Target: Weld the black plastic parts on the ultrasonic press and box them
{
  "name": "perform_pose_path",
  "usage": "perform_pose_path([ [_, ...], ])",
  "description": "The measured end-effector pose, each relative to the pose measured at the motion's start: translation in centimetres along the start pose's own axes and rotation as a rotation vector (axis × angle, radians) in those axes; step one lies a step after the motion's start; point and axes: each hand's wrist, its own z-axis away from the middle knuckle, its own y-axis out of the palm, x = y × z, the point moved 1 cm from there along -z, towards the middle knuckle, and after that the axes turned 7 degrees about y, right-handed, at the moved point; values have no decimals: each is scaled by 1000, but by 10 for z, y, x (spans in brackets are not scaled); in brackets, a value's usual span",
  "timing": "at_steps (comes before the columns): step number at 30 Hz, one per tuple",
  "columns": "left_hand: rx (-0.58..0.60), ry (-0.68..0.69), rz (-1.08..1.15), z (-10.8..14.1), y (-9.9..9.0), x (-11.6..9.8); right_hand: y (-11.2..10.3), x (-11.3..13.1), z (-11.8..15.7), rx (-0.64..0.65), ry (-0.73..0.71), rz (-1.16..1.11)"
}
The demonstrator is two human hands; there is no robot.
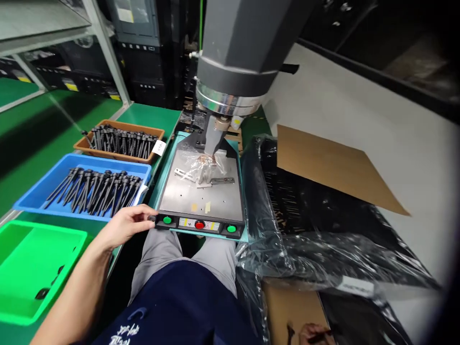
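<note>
My left hand (131, 223) is at the front left corner of the machine's metal plate (187, 199), with thumb and fingers pinched on a small black piece (152, 219). Beside it are a green button (167, 220) and a red button (199, 224) on the front panel. At the bottom right, my right hand (313, 334) is closed on a dark part over cardboard (294, 304). Another dark part (290, 333) lies just left of it. Clear plastic film (204, 165) wraps the fixture under the machine's head (233, 62).
Left of the plate stand a brown tray (122, 156) and a blue tray (32, 203), both with several black parts. A green bin (21, 268) is nearer. On the right, a plastic-lined box (258, 211) holds rows of parts under a cardboard sheet (334, 165).
</note>
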Motion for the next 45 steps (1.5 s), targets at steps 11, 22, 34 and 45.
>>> perform_pose_path([
  [11, 263, 128, 614, -62, 102, -16, 148, 69, 65, 455, -70, 76],
  [22, 59, 247, 832, -40, 119, 1, 289, 77, 80, 849, -399, 396],
  [34, 56, 217, 805, -45, 123, 16, 296, 76, 76, 707, -488, 403],
  [45, 116, 85, 818, -50, 127, 16, 294, 79, 75, 638, -605, 483],
])
